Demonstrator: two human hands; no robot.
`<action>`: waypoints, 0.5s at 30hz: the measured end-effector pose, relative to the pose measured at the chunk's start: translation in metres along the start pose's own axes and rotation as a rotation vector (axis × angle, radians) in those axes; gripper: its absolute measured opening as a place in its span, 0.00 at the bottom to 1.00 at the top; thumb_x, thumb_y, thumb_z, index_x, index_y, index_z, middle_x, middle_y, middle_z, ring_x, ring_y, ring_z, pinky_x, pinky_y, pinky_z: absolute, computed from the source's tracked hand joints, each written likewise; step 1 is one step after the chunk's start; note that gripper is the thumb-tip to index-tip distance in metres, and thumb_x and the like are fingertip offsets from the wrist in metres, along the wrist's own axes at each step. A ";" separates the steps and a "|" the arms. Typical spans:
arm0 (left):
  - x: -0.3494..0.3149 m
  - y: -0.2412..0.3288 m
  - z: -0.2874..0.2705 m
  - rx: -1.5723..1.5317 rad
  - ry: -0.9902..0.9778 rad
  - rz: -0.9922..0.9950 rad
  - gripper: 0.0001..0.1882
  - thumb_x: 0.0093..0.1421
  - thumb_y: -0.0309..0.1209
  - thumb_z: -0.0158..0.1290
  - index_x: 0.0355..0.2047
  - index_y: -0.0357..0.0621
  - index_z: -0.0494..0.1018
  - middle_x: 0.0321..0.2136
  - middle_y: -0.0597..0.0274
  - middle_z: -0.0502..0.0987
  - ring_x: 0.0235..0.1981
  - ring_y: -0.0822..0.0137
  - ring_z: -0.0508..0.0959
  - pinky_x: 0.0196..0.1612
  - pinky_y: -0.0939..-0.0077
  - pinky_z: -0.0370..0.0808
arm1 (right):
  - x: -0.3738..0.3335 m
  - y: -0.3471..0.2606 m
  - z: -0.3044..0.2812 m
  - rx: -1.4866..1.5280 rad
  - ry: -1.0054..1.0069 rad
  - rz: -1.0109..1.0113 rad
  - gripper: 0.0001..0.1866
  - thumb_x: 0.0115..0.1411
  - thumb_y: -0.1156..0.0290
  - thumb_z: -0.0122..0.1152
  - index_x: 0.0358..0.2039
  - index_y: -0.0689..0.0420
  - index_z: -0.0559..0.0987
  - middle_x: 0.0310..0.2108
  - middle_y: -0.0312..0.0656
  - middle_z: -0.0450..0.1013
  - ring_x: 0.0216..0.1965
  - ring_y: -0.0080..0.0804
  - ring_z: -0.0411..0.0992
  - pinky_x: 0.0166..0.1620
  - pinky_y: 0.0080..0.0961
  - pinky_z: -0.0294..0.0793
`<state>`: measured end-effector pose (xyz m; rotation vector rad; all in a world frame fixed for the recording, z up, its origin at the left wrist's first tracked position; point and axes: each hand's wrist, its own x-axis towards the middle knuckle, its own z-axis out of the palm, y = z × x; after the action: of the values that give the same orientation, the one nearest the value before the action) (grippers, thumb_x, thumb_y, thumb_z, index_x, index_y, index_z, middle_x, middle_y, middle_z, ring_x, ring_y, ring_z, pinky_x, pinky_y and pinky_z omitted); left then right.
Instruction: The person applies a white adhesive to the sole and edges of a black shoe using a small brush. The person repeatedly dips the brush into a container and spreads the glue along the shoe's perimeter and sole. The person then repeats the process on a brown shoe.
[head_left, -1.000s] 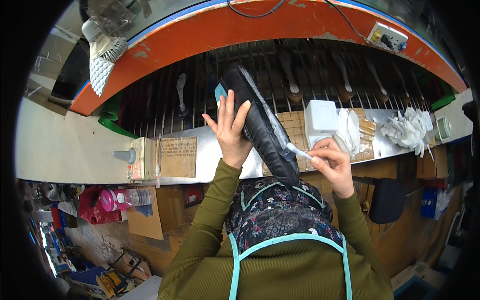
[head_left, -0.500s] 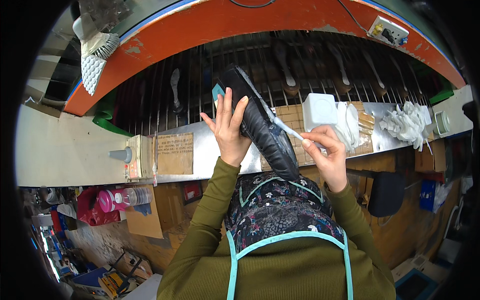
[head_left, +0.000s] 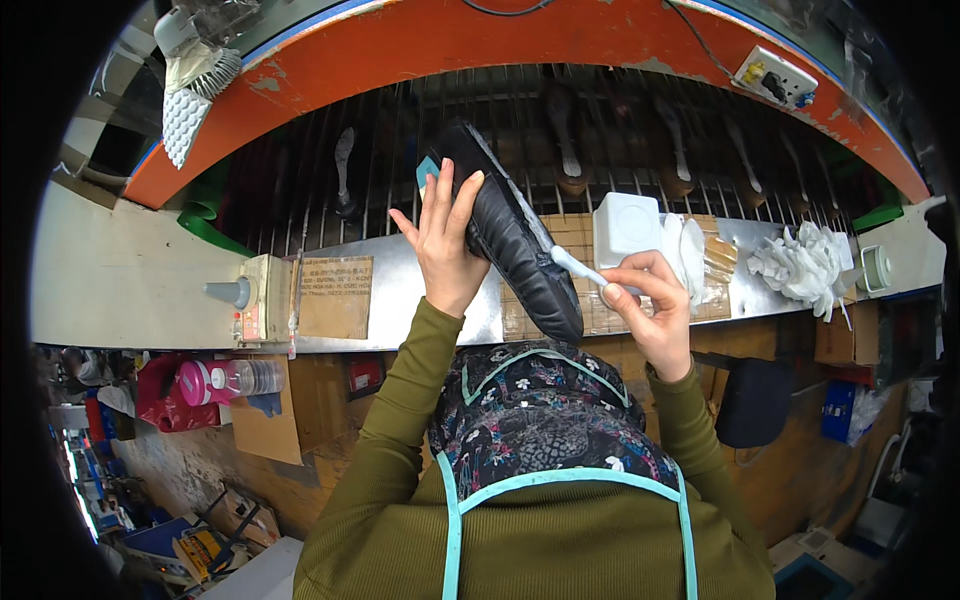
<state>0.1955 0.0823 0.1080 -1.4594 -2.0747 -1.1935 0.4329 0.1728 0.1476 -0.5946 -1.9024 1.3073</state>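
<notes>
My left hand (head_left: pixel 447 255) grips a black leather shoe (head_left: pixel 512 262) from its left side, fingers spread over the wrinkled leather. The shoe is tilted on its side above the bench, its near end toward my apron. A small teal piece (head_left: pixel 427 171) shows at its far end, behind my fingers. Whitish residue runs along the shoe's right edge and bottom. In my right hand (head_left: pixel 655 308), a slim white brush (head_left: pixel 577 267) is pinched between thumb and fingers. The brush's tip touches that edge, near the lower half of the shoe; its bristles cannot be made out.
Behind the shoe, a rack of metal bars (head_left: pixel 385 185) carries several dark shoes under an orange frame (head_left: pixel 420 52). A white square container (head_left: pixel 627 226), white gloves (head_left: pixel 805 262) and a cardboard piece (head_left: pixel 335 300) lie on the metal bench. A grey cone-tipped item (head_left: pixel 228 292) stands left.
The brush tip has slid a little along the shoe's edge toward the near end. The whole view has shifted slightly; both hands keep their hold.
</notes>
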 end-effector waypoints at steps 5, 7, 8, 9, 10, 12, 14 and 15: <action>0.000 0.005 0.010 -0.017 -0.046 -0.052 0.47 0.40 0.27 0.69 0.62 0.64 0.63 0.67 0.61 0.57 0.66 0.50 0.58 0.62 0.26 0.31 | -0.012 0.001 -0.011 -0.018 0.025 -0.007 0.08 0.55 0.78 0.65 0.37 0.60 0.84 0.33 0.35 0.70 0.28 0.16 0.65 0.27 0.13 0.63; -0.001 0.008 0.014 -0.020 -0.059 -0.074 0.46 0.42 0.28 0.68 0.62 0.63 0.62 0.66 0.61 0.59 0.66 0.52 0.60 0.61 0.25 0.33 | -0.016 0.001 -0.015 -0.018 0.039 0.001 0.08 0.55 0.78 0.66 0.37 0.60 0.84 0.33 0.35 0.70 0.26 0.15 0.64 0.27 0.13 0.64; -0.002 0.010 0.016 -0.030 -0.063 -0.090 0.43 0.45 0.29 0.66 0.63 0.61 0.61 0.65 0.61 0.60 0.65 0.54 0.61 0.61 0.26 0.33 | -0.017 0.000 -0.017 -0.021 0.045 0.005 0.08 0.55 0.78 0.66 0.37 0.60 0.84 0.33 0.35 0.70 0.26 0.15 0.64 0.27 0.13 0.64; -0.003 0.012 0.018 -0.041 -0.066 -0.106 0.41 0.49 0.29 0.64 0.63 0.60 0.61 0.65 0.61 0.61 0.65 0.56 0.62 0.61 0.26 0.34 | -0.019 0.000 -0.019 -0.033 0.054 0.006 0.08 0.55 0.78 0.66 0.37 0.60 0.84 0.33 0.36 0.70 0.26 0.15 0.64 0.27 0.13 0.64; -0.004 0.013 0.021 -0.054 -0.088 -0.128 0.44 0.45 0.29 0.66 0.63 0.62 0.60 0.65 0.61 0.61 0.65 0.54 0.61 0.61 0.25 0.35 | -0.020 0.000 -0.021 -0.033 0.059 0.016 0.08 0.54 0.79 0.66 0.37 0.60 0.84 0.33 0.36 0.70 0.26 0.15 0.64 0.27 0.13 0.64; -0.007 0.017 0.023 -0.080 -0.143 -0.189 0.51 0.39 0.30 0.70 0.64 0.65 0.59 0.66 0.60 0.59 0.66 0.50 0.59 0.60 0.21 0.36 | -0.024 -0.002 -0.025 -0.030 0.056 0.007 0.08 0.54 0.79 0.66 0.37 0.60 0.84 0.33 0.36 0.71 0.26 0.15 0.65 0.27 0.13 0.64; -0.008 0.022 0.025 -0.122 -0.164 -0.206 0.51 0.40 0.30 0.70 0.64 0.66 0.58 0.65 0.59 0.59 0.65 0.51 0.61 0.59 0.19 0.36 | -0.022 -0.002 -0.028 -0.055 0.062 -0.001 0.08 0.54 0.79 0.65 0.37 0.60 0.84 0.33 0.36 0.71 0.26 0.15 0.65 0.28 0.13 0.64; -0.008 0.023 0.026 -0.146 -0.173 -0.220 0.51 0.40 0.31 0.70 0.64 0.66 0.58 0.65 0.59 0.60 0.65 0.52 0.61 0.58 0.18 0.36 | -0.021 -0.002 -0.029 -0.036 0.056 -0.005 0.08 0.54 0.79 0.65 0.37 0.60 0.84 0.33 0.36 0.71 0.26 0.15 0.65 0.28 0.13 0.64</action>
<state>0.2243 0.1010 0.0977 -1.4746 -2.3593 -1.3694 0.4689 0.1741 0.1492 -0.6374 -1.8843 1.2429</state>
